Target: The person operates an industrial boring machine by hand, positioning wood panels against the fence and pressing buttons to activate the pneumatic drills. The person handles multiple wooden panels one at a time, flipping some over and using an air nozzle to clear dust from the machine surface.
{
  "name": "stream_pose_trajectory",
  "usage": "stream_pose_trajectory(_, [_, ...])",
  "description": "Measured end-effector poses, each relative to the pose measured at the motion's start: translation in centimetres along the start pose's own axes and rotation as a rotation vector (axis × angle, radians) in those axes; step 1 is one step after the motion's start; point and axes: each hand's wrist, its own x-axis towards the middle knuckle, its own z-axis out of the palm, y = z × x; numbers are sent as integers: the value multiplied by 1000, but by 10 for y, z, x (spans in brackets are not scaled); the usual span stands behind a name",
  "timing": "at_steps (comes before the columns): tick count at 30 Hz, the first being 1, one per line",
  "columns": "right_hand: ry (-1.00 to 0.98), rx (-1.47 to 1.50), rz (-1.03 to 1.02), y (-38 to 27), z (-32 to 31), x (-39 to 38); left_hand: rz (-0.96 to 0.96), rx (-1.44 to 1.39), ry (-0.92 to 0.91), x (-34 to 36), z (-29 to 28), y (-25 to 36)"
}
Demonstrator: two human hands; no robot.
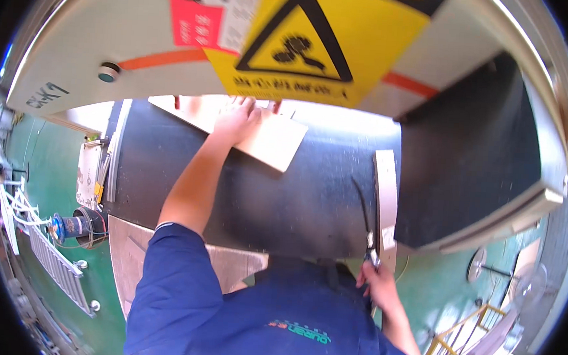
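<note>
My left hand rests on a pale wooden board, fingers stretched toward the machine's white housing, their tips partly obscured. The board lies angled on the black machine table, its far part under the housing. At lower right, my right hand is closed on a metal hand tool with a thin, black, curved length extending from it, beside a pale metal fence strip along the table.
A yellow warning sign hangs overhead. A dark panel stands right. Left on the green floor are a white wheeled rack and a cylindrical machine part. A yellow metal frame is at lower right.
</note>
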Motion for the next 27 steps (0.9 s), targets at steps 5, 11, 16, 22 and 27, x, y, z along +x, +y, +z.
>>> stream_pose_trajectory(5, [39, -3, 44, 2, -19, 0, 260, 261, -5, -98, 4, 34])
stream_pose_trajectory(11, [-3, -73, 56, 20, -29, -17, 362, 53, -75, -171, 15, 100])
stream_pose_trajectory(16, [-6, -35, 28, 37, -46, -32, 449, 26, -86, -212, 45, 167])
stream_pose_trajectory(22, [154, 73, -19, 72, -82, -42, 446, 35, 37, -217, 83, 241])
stream_pose_trajectory(27, [249, 102, 53, 102, -106, -44, 403, -37, 96, -194, 121, 311])
